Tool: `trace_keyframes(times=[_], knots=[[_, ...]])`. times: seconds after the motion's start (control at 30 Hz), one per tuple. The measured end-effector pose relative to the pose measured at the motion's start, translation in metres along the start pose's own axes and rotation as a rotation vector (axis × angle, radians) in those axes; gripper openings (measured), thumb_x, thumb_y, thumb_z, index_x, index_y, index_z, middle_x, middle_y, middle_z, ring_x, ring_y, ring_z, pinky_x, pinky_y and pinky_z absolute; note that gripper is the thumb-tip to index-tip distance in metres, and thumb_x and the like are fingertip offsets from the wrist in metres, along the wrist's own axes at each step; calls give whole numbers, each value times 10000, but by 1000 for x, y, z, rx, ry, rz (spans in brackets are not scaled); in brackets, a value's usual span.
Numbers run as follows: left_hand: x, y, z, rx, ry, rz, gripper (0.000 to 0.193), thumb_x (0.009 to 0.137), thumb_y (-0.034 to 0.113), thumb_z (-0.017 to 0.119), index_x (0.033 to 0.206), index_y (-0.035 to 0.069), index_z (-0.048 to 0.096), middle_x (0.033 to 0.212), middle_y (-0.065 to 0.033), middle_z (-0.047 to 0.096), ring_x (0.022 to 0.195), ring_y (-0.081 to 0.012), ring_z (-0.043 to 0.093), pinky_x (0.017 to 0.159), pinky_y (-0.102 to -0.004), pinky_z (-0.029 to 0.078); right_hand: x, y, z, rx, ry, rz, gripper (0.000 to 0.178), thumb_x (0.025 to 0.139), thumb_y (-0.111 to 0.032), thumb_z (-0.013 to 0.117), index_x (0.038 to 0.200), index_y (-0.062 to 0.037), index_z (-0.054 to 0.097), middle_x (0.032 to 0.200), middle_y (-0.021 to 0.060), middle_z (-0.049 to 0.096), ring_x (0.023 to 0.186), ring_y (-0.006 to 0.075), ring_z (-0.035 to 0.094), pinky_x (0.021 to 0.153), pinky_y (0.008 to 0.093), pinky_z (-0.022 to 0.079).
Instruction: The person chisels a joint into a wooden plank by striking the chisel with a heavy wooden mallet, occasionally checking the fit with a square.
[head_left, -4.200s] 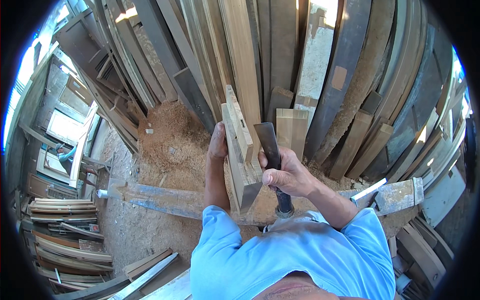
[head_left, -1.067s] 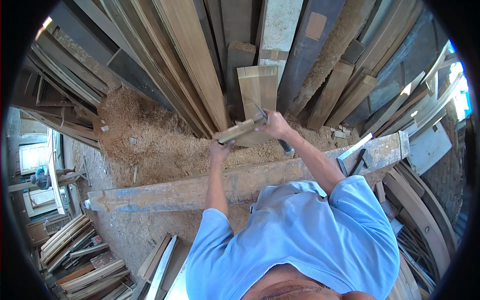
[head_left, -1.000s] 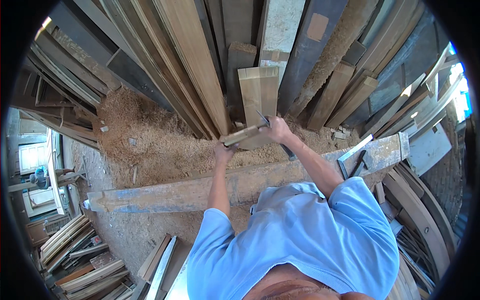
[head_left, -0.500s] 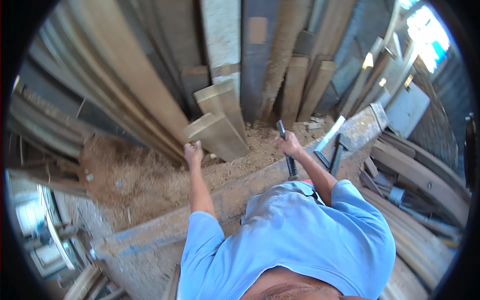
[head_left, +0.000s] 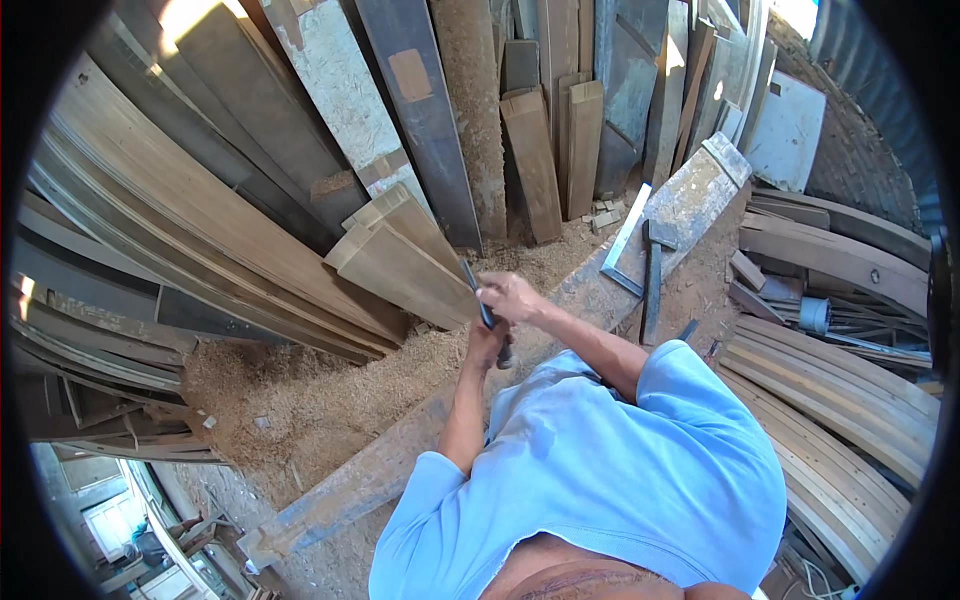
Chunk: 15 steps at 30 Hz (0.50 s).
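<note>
Both my hands meet in front of my chest around a slim dark chisel (head_left: 469,272), held at a tilt. My left hand (head_left: 485,345) is closed around its lower part, where a dark end sticks out below the fingers. Higher up, my right hand (head_left: 510,298) has its fingers closed on the shaft. Just beyond the hands, two pale wooden boards (head_left: 405,272) lean one over the other, rising from the shavings. On the workbench beam (head_left: 370,465) to the right lie a hammer (head_left: 653,290) and an L-shaped metal square (head_left: 628,240).
Wood shavings (head_left: 300,400) cover the ground beyond the beam. Long planks (head_left: 230,220) lean at the left, and upright boards (head_left: 535,165) line the back. Stacked timber (head_left: 830,370) lies at the right, near a small blue-grey cylinder (head_left: 814,315).
My left hand has left the edge of the leaning board and moved right to the chisel. My right hand has brought the chisel leftward. The view has turned to the right.
</note>
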<state>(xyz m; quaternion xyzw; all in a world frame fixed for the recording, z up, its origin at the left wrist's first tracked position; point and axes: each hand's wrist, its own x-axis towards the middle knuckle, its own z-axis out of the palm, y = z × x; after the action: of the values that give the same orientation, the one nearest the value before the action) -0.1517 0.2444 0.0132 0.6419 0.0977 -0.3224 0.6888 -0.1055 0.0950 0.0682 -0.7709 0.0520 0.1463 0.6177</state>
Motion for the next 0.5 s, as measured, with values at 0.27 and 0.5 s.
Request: trace_keyframes(times=[0.27, 0.5], knots=[[-107, -76, -121, 974, 535, -123, 314, 864, 292, 728, 1026, 47, 616, 958, -223, 705, 937, -450, 677, 824, -528, 514, -50, 104, -160, -841, 508, 635, 567, 870, -401, 725, 1308, -60, 606, 1316, 248, 589, 1193, 425, 603, 1027, 487, 497], [-207, -155, -135, 1055, 697, -356, 512, 845, 253, 770, 1236, 45, 516, 1125, -261, 659, 1097, -451, 628, 959, -523, 475, -132, 204, -201, -660, 621, 733, 842, 840, -150, 677, 1560, -113, 242, 1227, 329, 609, 1150, 506, 608, 983, 535, 510]])
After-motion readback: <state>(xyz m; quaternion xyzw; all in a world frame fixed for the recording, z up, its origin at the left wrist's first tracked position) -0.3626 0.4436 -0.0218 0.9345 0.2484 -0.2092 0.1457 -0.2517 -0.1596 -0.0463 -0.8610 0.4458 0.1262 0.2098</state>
